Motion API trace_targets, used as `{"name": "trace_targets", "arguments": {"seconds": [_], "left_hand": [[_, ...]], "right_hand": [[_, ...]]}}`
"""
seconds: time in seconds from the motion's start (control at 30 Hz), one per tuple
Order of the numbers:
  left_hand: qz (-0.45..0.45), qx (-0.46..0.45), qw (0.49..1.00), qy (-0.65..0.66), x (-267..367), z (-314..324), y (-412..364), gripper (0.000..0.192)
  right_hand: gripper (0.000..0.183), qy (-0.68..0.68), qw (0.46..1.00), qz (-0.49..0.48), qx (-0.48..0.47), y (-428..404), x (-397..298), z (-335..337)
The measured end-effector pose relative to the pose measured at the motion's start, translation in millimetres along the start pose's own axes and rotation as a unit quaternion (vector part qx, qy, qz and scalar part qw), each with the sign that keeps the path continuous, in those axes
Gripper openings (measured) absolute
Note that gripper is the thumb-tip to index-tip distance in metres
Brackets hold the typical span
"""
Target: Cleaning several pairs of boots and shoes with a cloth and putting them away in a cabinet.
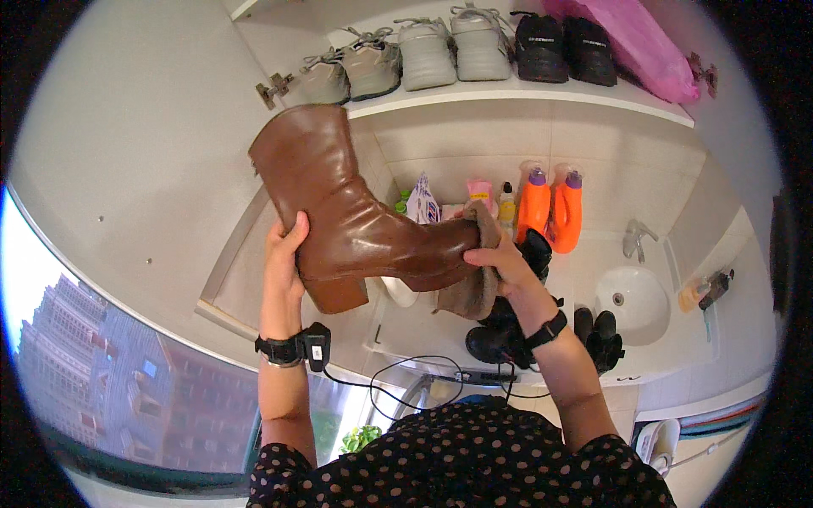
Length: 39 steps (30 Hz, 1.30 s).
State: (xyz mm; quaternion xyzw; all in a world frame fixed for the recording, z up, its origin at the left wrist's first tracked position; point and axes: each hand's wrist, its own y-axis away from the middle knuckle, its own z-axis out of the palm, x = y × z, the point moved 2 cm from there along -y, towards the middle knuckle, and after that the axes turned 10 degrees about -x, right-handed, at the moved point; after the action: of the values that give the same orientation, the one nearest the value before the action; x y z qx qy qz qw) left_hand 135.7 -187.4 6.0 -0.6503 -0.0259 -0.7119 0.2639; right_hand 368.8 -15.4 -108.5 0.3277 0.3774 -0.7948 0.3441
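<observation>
A brown leather ankle boot (356,216) with a block heel is held up in the middle of the view, its shaft tilted to the upper left and its toe to the right. My left hand (286,257) grips it at the back by the heel, thumb on the leather. At the toe, my right hand (498,260) holds a grey-brown cloth (467,295) around the tip, its thumb pressing on the boot. The fingers of both hands are partly hidden behind the boot and cloth. Below the right hand, black footwear (495,343) stands on the counter.
Grey sneakers (427,57), black shoes (541,51) and a pink plastic bag (635,47) sit on the shelf above. Orange bottles (567,213) stand along the back wall. To the right are a sink (635,311), a faucet (638,238) and small black shoes (603,340). A cable (413,359) hangs from my left wrist.
</observation>
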Motion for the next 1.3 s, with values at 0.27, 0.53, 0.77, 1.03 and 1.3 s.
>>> {"name": "trace_targets", "arguments": {"seconds": [0.27,0.53,0.77,1.03,1.3], "left_hand": [[0.197,0.014,0.978,-0.072,7,6,9,0.055],[0.155,0.207,0.964,0.066,-72,-6,80,0.050],[0.111,-0.037,0.986,0.121,-75,78,67,0.072],[0.057,-0.012,0.959,0.278,-72,97,46,0.080],[-0.042,-0.048,0.941,0.332,-77,75,50,0.098]], "right_hand": [[0.060,-0.149,0.984,0.010,0.094,21,22,-5],[0.067,-0.199,0.976,-0.009,0.091,26,15,10],[0.065,-0.125,0.985,-0.092,0.073,20,-10,66],[0.072,0.332,0.905,-0.242,0.106,45,3,89],[0.030,0.072,0.990,-0.023,0.118,26,-8,45]]}}
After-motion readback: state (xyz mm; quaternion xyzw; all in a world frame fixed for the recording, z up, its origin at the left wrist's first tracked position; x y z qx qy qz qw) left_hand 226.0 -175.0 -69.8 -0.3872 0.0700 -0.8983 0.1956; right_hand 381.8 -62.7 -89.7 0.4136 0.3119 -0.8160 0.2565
